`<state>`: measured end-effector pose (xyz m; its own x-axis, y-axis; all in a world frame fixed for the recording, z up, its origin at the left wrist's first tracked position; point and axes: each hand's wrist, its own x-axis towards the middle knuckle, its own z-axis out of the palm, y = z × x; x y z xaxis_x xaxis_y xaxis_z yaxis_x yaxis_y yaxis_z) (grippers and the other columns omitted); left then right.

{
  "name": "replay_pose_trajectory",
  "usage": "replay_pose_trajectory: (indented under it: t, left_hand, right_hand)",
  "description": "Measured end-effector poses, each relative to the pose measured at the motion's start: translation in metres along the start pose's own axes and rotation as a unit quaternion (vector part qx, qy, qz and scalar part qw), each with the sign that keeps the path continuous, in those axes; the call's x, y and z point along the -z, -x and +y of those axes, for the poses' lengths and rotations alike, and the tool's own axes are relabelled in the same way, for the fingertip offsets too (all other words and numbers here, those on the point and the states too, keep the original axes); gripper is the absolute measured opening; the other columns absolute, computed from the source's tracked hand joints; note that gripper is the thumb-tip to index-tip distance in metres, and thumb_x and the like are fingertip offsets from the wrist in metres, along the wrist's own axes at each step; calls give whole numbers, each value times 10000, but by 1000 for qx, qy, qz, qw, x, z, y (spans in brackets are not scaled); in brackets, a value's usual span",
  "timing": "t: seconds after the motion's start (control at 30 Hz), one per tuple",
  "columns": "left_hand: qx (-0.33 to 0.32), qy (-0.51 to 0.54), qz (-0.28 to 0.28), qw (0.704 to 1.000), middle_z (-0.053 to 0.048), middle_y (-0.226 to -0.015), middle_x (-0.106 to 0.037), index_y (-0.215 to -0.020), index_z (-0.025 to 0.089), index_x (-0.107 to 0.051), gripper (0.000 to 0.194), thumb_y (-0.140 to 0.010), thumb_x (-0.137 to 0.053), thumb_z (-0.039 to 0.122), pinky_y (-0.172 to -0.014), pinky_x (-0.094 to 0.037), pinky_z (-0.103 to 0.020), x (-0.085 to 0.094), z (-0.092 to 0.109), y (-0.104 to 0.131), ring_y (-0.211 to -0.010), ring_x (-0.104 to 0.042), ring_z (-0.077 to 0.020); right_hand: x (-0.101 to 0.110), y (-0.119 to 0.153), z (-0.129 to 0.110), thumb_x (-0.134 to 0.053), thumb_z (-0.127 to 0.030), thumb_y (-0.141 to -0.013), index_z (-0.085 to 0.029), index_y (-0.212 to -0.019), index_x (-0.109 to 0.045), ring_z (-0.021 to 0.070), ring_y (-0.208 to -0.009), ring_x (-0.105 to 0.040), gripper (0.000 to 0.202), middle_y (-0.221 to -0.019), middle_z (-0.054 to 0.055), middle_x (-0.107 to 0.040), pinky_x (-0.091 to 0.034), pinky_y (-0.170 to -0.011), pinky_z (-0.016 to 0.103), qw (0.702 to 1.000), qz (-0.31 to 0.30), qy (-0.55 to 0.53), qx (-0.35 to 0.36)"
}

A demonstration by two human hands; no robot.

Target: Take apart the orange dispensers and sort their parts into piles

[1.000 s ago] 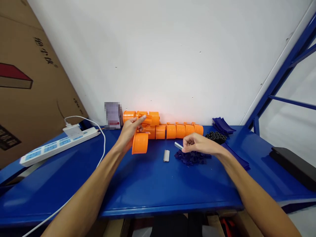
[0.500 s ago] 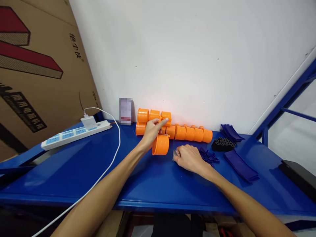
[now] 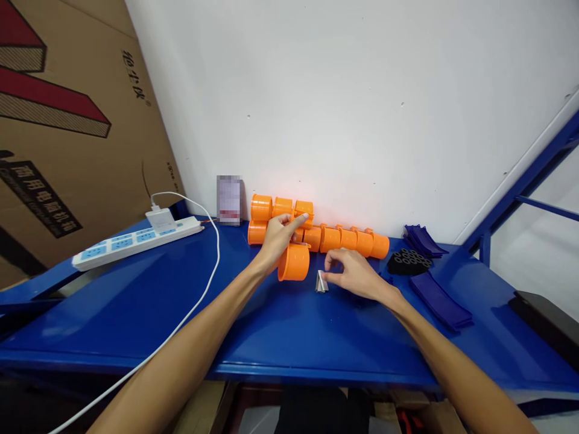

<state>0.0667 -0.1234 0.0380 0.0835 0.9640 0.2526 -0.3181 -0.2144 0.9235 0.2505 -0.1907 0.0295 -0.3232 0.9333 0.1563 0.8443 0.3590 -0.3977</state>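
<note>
The left hand (image 3: 275, 241) grips an orange cup (image 3: 294, 263) with closed fingers, in front of more orange cups (image 3: 355, 242) lined up on the counter (image 3: 271, 337); the cups' insides do not show. The right hand (image 3: 357, 272) curves its fingers, thumb and forefinger apart, just beside pale strips (image 3: 321, 283). Below, a cardboard box (image 3: 446, 417) holds something red (image 3: 409, 420).

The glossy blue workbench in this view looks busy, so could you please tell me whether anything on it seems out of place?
Nothing looks spilled or damaged. The thin white cable from the boxy white adapter seems slightly out of place: it trails across the workbench close beside the person's left forearm, where it might snag.
</note>
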Motion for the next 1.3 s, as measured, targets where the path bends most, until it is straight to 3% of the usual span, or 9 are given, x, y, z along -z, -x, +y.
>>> replay_pose_trajectory:
  t: [0.13,0.3,0.57,0.7,0.8,0.97,1.1,1.3]
  left_hand:
    - [8,-1,2,1000,66,-542,-407,-644,191,-505,438,-647,-842,470,-455,-461,-221,0,-1,0,-463,-376,-74]
    - [11,0,-1,1000,64,-543,-397,-651,192,-518,437,-649,-844,482,-479,-520,-256,1,-4,0,-468,-376,-82]
    - [7,-8,-5,1000,60,-554,-390,-653,192,-511,442,-654,-839,488,-491,-551,-278,1,-6,-1,-476,-378,-83]
    - [11,-14,-8,1000,62,-555,-391,-670,192,-518,434,-663,-829,495,-498,-558,-288,1,-5,0,-479,-377,-86]
    - [11,-15,-7,1000,61,-558,-396,-677,191,-515,432,-666,-824,492,-494,-547,-275,0,-4,1,-483,-381,-86]
    - [17,0,-10,1000,65,-564,-385,-671,193,-500,449,-661,-829,499,-491,-532,-257,0,-5,1,-483,-371,-80]
    - [18,2,-16,1000,63,-567,-404,-668,188,-509,447,-663,-826,503,-484,-512,-240,-1,-6,2,-485,-365,-75]
    - [29,16,-11,999,73,-563,-385,-672,189,-512,468,-627,-845,516,-479,-471,-230,-4,-4,4,-489,-363,-76]
  right_hand:
    - [-3,4,9,-747,-215,-784,-190,-918,-622,218,-995,-557,185,-1037,43,-671,-370,-825,297,995,-48,43,80]
    - [-11,4,9,-733,-172,-786,-186,-922,-601,222,-958,-544,189,-1016,53,-660,-345,-809,304,992,-57,89,72]
    - [-12,4,3,-762,-287,-812,-187,-917,-611,227,-948,-585,209,-977,56,-682,-358,-800,302,993,-33,102,54]
    - [-18,4,1,-721,-264,-835,-179,-886,-630,231,-948,-588,135,-974,66,-705,-363,-807,318,990,-30,125,64]
    - [-23,5,2,-690,-237,-847,-177,-868,-641,234,-947,-583,80,-969,73,-710,-360,-808,331,986,-35,145,74]
    - [-28,6,2,-722,-315,-837,-178,-879,-637,254,-969,-571,166,-989,85,-698,-357,-831,356,983,-28,159,82]
    - [-30,6,0,-694,-240,-842,-172,-889,-641,239,-956,-570,99,-983,83,-694,-366,-822,348,983,-30,157,88]
    - [-23,6,4,-727,-302,-838,-171,-892,-661,262,-986,-568,156,-1024,101,-679,-398,-865,389,987,-18,130,97]
